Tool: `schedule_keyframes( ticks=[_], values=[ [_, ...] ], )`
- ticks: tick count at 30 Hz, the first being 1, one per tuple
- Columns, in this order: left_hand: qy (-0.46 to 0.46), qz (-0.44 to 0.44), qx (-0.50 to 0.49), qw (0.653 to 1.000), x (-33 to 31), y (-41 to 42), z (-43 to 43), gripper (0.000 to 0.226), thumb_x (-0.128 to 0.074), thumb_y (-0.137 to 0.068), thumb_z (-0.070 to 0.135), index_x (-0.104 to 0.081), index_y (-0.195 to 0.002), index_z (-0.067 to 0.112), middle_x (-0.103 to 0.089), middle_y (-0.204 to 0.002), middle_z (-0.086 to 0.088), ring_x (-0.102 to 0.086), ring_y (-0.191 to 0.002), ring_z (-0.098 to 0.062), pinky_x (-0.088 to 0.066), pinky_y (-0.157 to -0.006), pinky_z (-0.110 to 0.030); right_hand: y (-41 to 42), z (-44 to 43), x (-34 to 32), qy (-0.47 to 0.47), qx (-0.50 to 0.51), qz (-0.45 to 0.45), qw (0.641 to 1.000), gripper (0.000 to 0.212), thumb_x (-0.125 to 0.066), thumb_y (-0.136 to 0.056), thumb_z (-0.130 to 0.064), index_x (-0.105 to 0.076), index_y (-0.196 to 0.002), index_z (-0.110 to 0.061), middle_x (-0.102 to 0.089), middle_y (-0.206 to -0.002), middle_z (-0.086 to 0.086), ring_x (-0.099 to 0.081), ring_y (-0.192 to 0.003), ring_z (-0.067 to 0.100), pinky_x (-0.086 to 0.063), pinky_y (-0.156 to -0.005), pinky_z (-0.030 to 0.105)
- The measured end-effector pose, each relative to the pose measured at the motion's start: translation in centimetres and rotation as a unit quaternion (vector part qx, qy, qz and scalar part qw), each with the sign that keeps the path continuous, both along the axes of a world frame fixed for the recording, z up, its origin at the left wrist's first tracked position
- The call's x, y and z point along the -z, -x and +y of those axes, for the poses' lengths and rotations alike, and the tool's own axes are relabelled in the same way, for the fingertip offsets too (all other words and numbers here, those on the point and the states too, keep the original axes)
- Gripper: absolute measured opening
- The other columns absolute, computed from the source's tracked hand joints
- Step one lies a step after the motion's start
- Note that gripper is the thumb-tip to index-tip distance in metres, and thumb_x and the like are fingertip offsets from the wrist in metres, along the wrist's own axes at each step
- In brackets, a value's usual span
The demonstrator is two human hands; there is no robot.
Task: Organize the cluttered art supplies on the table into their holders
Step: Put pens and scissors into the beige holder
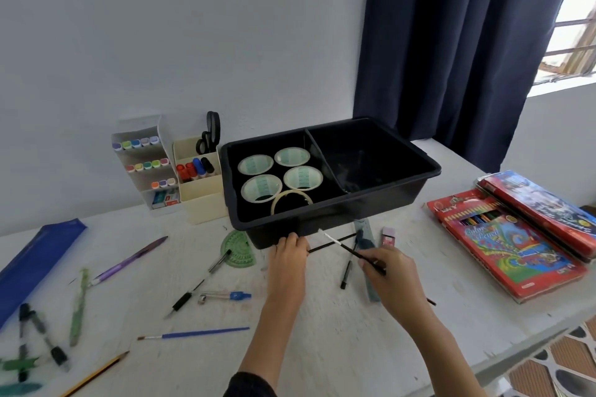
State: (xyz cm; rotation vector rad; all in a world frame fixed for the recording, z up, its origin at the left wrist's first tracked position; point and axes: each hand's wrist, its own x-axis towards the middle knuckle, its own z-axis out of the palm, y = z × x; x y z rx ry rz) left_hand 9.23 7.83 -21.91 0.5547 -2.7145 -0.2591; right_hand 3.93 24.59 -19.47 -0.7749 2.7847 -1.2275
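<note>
At the front wall of the black two-compartment tray (325,222), both hands are over the white tabletop (322,348). The left hand (288,256) has its fingers curled against the foot of the tray wall, at the end of a thin black stick (332,242) lying on the tabletop; whether it grips the stick cannot be told. The right hand (385,271) pinches a thin black brush (348,250) near its handle end, with the white tip pointing up-left toward the tray wall and crossing over the stick.

Tray contents: four tape rolls (256,164) stand in the left compartment, with a thin tape ring (292,192) leaning at its front. Nothing can be made out in the dark right compartment.

Left of the tray, just beside it, a cream holder (203,203) carries scissors (213,129) and markers (195,167); beside it, a white tiered rack (161,132) holds highlighters.

Loose on the tabletop: a green protractor (237,245), a black pen (206,274), a blue compass (225,296), a blue-handled paintbrush (200,333), a pencil (96,372), a purple pen (132,258) and a blue pouch (35,258). Near the right hand lie a ruler (362,232) and a pink eraser (388,235). Stacked coloured pencil boxes (506,245) sit at the right edge.
</note>
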Motion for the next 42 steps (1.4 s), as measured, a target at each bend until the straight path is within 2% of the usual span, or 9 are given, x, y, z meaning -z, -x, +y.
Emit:
schedule_keyframes(
  ticks=[4, 8, 12, 18, 28, 32, 35, 39, 42],
  values=[
    [-0.063, 0.041, 0.029, 0.997, -0.7, -1.7, -0.2, 0.019, -0.071, -0.075, 0.001, -0.065, -0.087, 0.015, -0.060, -0.087, 0.000, -0.059, -0.081, -0.016, -0.040, -0.072, -0.026, -0.8, -1.9, -0.4, 0.043, -0.008, 0.052, 0.998, 0.019, -0.063, -0.088, -0.011, -0.071, -0.105, -0.010, -0.065, -0.093, -0.001, -0.053, -0.082, 0.006, -0.035, -0.069, 0.000],
    [-0.083, 0.099, 0.061, 0.990, -1.5, -3.6, -0.8, 0.004, -0.069, -0.074, 0.013, -0.067, -0.077, 0.014, -0.061, -0.076, -0.001, -0.060, -0.067, -0.016, -0.046, -0.060, -0.025, -2.5, -4.4, -0.7, 0.078, -0.050, 0.100, 0.991, 0.019, -0.065, -0.085, -0.005, -0.071, -0.103, -0.009, -0.069, -0.097, 0.001, -0.058, -0.089, 0.008, -0.035, -0.079, 0.004],
    [-0.045, 0.115, 0.087, 0.989, -3.0, -6.3, -1.6, 0.047, -0.031, -0.082, 0.043, -0.069, -0.092, 0.016, -0.062, -0.089, 0.000, -0.058, -0.083, -0.016, -0.049, -0.075, -0.030, -4.3, -6.7, -1.0, 0.092, -0.127, 0.085, 0.984, 0.021, -0.061, -0.089, -0.008, -0.071, -0.105, -0.017, -0.065, -0.094, -0.015, -0.056, -0.080, -0.006, -0.037, -0.074, 0.001],
    [-0.074, 0.171, -0.020, 0.982, -3.5, -10.2, -3.5, 0.026, -0.049, -0.088, 0.035, -0.069, -0.085, 0.019, -0.063, -0.085, 0.006, -0.059, -0.085, -0.012, -0.023, -0.094, -0.009, -5.8, -8.7, -1.0, 0.067, -0.197, 0.001, 0.978, 0.019, -0.058, -0.090, -0.004, -0.072, -0.096, -0.015, -0.065, -0.079, -0.005, -0.057, -0.068, 0.004, -0.042, -0.065, 0.007],
    [-0.147, 0.257, -0.207, 0.932, -2.3, -15.3, -3.3, 0.012, -0.061, -0.088, 0.011, -0.063, -0.098, 0.017, -0.054, -0.098, 0.009, -0.052, -0.090, -0.007, -0.037, -0.077, -0.011, -7.4, -9.3, -0.9, 0.008, -0.186, -0.060, 0.981, 0.018, -0.059, -0.090, -0.012, -0.070, -0.104, -0.011, -0.061, -0.088, -0.004, -0.052, -0.073, 0.001, -0.039, -0.063, 0.003],
    [-0.284, 0.115, -0.424, 0.852, -2.2, -15.2, -2.4, 0.024, -0.054, -0.091, 0.032, -0.056, -0.088, 0.008, -0.060, -0.088, -0.005, -0.053, -0.072, -0.016, -0.038, -0.057, -0.023, -8.4, -9.2, -1.0, 0.035, -0.172, -0.087, 0.981, 0.013, -0.062, -0.088, -0.011, -0.072, -0.097, -0.013, -0.062, -0.086, -0.002, -0.056, -0.076, 0.007, -0.040, -0.062, 0.008],
    [-0.272, 0.002, -0.450, 0.851, -2.6, -14.8, -2.3, 0.038, -0.047, -0.093, 0.043, -0.057, -0.092, 0.007, -0.061, -0.096, -0.008, -0.059, -0.088, -0.023, -0.039, -0.064, -0.027, -9.5, -8.9, -1.0, 0.044, -0.175, -0.087, 0.980, 0.012, -0.064, -0.087, -0.010, -0.072, -0.095, -0.012, -0.063, -0.086, -0.001, -0.057, -0.076, 0.008, -0.041, -0.064, 0.010],
    [-0.284, 0.018, -0.451, 0.846, -2.5, -14.8, -2.2, 0.021, -0.048, -0.094, 0.026, -0.054, -0.091, 0.006, -0.053, -0.089, -0.007, -0.051, -0.079, -0.019, -0.035, -0.061, -0.027, -10.3, -8.3, -1.0, 0.040, -0.194, -0.091, 0.976, 0.014, -0.064, -0.087, -0.010, -0.072, -0.097, -0.014, -0.061, -0.083, -0.008, -0.056, -0.073, 0.006, -0.050, -0.070, 0.020],
    [-0.313, 0.056, -0.459, 0.829, -2.3, -15.0, -2.2, 0.013, -0.051, -0.091, 0.015, -0.051, -0.084, 0.004, -0.057, -0.088, -0.011, -0.054, -0.074, -0.022, -0.037, -0.057, -0.028, -10.5, -7.9, -1.3, 0.038, -0.200, -0.078, 0.976, 0.014, -0.064, -0.087, -0.011, -0.072, -0.097, -0.015, -0.059, -0.082, -0.011, -0.053, -0.072, 0.001, -0.041, -0.065, 0.006]
  ],
)
